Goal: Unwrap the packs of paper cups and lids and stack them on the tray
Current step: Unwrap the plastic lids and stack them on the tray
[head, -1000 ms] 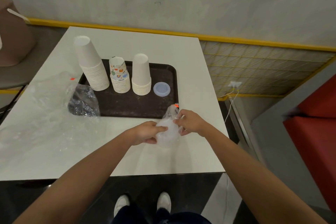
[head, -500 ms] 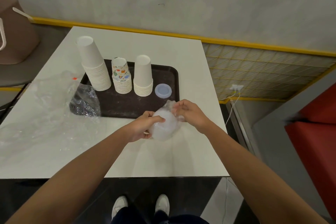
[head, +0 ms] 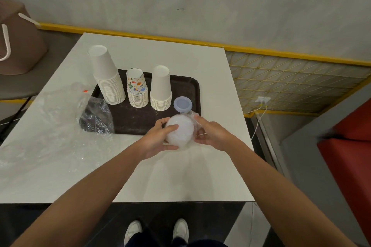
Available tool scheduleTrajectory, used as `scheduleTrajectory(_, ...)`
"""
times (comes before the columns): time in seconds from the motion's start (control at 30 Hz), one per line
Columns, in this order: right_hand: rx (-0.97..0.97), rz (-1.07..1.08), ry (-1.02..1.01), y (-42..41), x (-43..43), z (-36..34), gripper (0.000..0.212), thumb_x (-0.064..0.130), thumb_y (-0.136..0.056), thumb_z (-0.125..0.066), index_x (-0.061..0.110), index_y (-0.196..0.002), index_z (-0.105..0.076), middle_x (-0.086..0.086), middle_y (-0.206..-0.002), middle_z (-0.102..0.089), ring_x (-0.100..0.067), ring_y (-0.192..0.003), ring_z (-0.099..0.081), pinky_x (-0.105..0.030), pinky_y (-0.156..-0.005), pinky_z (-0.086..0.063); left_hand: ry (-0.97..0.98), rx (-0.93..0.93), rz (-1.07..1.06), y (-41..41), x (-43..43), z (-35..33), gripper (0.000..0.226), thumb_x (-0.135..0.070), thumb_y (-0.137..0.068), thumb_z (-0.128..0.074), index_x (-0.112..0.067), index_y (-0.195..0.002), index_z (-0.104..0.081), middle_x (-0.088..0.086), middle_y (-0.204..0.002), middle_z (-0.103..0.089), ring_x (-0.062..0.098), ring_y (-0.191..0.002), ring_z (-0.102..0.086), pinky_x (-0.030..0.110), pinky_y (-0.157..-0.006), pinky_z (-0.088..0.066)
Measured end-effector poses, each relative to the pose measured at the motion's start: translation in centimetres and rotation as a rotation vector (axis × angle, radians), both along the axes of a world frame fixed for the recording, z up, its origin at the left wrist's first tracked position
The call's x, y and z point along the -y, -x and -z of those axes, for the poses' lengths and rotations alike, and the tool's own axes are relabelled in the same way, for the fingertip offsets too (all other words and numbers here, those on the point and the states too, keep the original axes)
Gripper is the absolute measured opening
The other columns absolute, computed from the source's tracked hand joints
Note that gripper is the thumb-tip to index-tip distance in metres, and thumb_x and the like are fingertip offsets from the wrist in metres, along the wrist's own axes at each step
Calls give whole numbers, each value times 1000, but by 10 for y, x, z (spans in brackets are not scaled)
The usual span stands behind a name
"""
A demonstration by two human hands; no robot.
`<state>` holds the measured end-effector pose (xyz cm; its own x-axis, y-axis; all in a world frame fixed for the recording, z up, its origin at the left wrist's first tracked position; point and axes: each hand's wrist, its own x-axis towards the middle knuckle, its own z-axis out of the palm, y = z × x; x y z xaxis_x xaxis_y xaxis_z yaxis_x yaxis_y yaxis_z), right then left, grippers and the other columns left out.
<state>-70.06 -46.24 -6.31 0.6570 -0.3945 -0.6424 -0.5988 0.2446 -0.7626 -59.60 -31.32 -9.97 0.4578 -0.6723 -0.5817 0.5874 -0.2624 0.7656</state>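
A pack of translucent white lids [head: 180,130] in clear plastic wrap is held over the front right corner of the dark brown tray [head: 138,120]. My left hand [head: 158,138] grips the pack from the left, thumb on top. My right hand [head: 210,134] holds its right side and pinches the loose wrap. On the tray stand three upside-down stacks: tall white cups [head: 106,76], printed cups [head: 137,88], shorter white cups [head: 161,88]. A small stack of clear lids [head: 182,103] sits at the tray's right.
Crumpled clear wrappers [head: 60,122] lie on the white table [head: 180,176] left of the tray, one draped over its left corner. A brown bag [head: 18,40] stands at far left. A red seat [head: 349,146] is to the right.
Both hands have carried the lid pack away from me, from the table in front of the tray to over its front right corner. The pack has turned so its round face shows.
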Motion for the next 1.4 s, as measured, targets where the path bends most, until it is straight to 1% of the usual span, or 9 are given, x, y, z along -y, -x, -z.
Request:
scheduleTrajectory(0.17,144,-121,22,-2,1,-2,43,41,-90,-58,16,-124,-54,-3,-113,-63,-15,-101,-61,-28,-88,-51,89,-48,20,-6,-2,-3,49,-14,-86,-60,-28,-129,-42,8,-133,-46,31,-118,-51,41,-83,-53)
scheduleTrajectory(0.3,181,-86,-60,-7,-2,-8,31,50,-90,-52,29,-112,-60,4,-113,-64,-18,-109,-59,-31,-85,-51,166,-33,156,-10,-4,-11,64,-14,-63,-61,-33,-123,-50,4,-130,-49,28,-118,-49,35,-79,-51)
scheduleTrajectory(0.47,185,-2,-183,-14,2,-10,38,46,-89,-55,23,-118,-60,-7,-118,-64,-27,-109,-60,-43,-94,-48,211,-19,200,-14,-4,-11,102,-15,-42,-70,-32,-136,-33,2,-128,-46,28,-119,-47,36,-85,-50)
scheduleTrajectory(0.57,141,42,-181,-17,7,-14,39,39,-86,-61,20,-120,-58,-7,-118,-61,-26,-106,-58,-40,-90,-49,164,61,284,-14,-6,-15,103,-17,-36,-72,-22,-130,-31,3,-118,-47,23,-110,-51,32,-85,-51)
scheduleTrajectory(0.83,118,-77,65,-25,3,-9,23,10,-84,-68,7,-107,-66,-3,-86,-62,-17,-76,-56,-23,-60,-45,211,187,298,-8,-5,-15,65,3,-56,-64,-19,-115,-49,8,-115,-58,25,-111,-56,39,-96,-47)
scheduleTrajectory(1.0,214,76,72,-29,2,-8,17,3,-91,-55,15,-101,-59,-1,-85,-56,-13,-67,-49,-23,-58,-43,261,8,99,-7,-3,-13,82,2,-60,-67,-24,-133,-38,9,-122,-51,28,-109,-56,39,-85,-53)
scheduleTrajectory(1.17,426,246,-26,-30,3,-8,43,-7,-90,-52,16,-124,-43,-2,-88,-54,-12,-78,-56,-26,-68,-51,327,-181,-113,-10,0,-7,110,-24,-46,-91,-20,-139,-33,10,-136,-46,29,-121,-51,38,-81,-56)
scheduleTrajectory(1.3,502,242,-25,-30,4,-5,68,-17,-83,-53,19,-137,-35,-5,-87,-50,-16,-89,-58,-29,-74,-56,352,-269,-113,-12,3,-10,71,-46,-76,-70,-20,-137,-44,14,-134,-54,29,-117,-57,44,-83,-55)
scheduleTrajectory(1.4,497,224,-4,-29,3,-7,69,-12,-81,-59,18,-138,-35,-6,-92,-56,-17,-87,-60,-29,-72,-54,263,-242,-118,-12,6,-14,77,-35,-69,-73,-18,-137,-41,17,-134,-51,32,-117,-56,44,-75,-56)
